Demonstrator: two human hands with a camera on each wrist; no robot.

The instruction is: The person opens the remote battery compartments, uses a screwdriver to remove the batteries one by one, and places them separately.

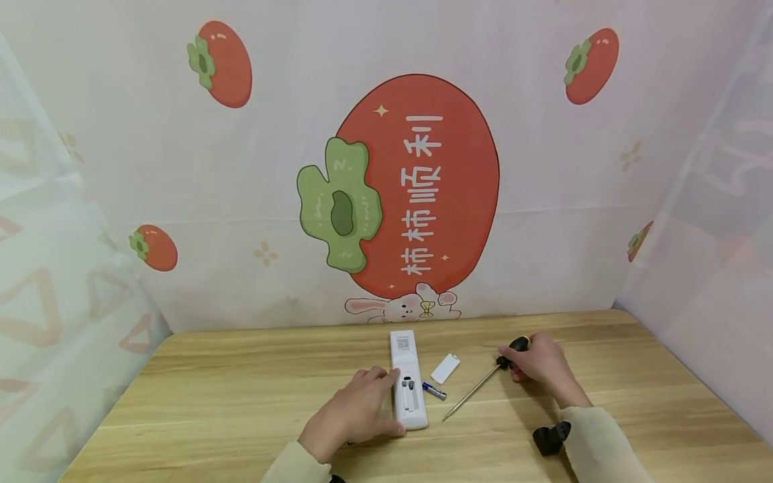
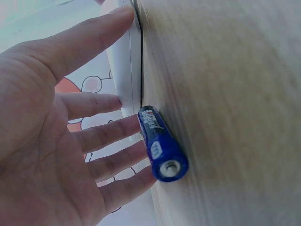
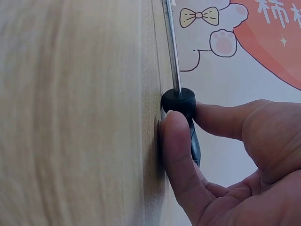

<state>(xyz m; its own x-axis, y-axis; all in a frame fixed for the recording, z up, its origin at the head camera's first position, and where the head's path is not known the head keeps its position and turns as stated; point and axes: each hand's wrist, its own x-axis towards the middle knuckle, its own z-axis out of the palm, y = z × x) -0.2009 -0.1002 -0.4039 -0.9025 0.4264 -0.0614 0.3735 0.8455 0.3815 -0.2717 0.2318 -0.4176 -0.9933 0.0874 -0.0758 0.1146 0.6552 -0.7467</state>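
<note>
A white remote control (image 1: 403, 349) lies face down with its battery compartment (image 1: 410, 396) uncovered. My left hand (image 1: 359, 406) is at its left side, thumb and index finger touching the edge, the fingers fairly straight. Close to those fingertips, a blue AA battery (image 2: 160, 146) lies on the table in the left wrist view. My right hand (image 1: 540, 362) pinches a screwdriver by its black handle (image 3: 180, 101) between thumb and fingers. The screwdriver's long metal shaft (image 1: 474, 392) slants down and left toward the remote, its tip low over the wood.
Right of the remote lie a second blue battery (image 1: 434, 390) and the white battery cover (image 1: 445, 368). The wooden table (image 1: 241, 396) ends at a back wall cloth (image 1: 272, 168) printed with persimmons. Side cloths enclose left and right.
</note>
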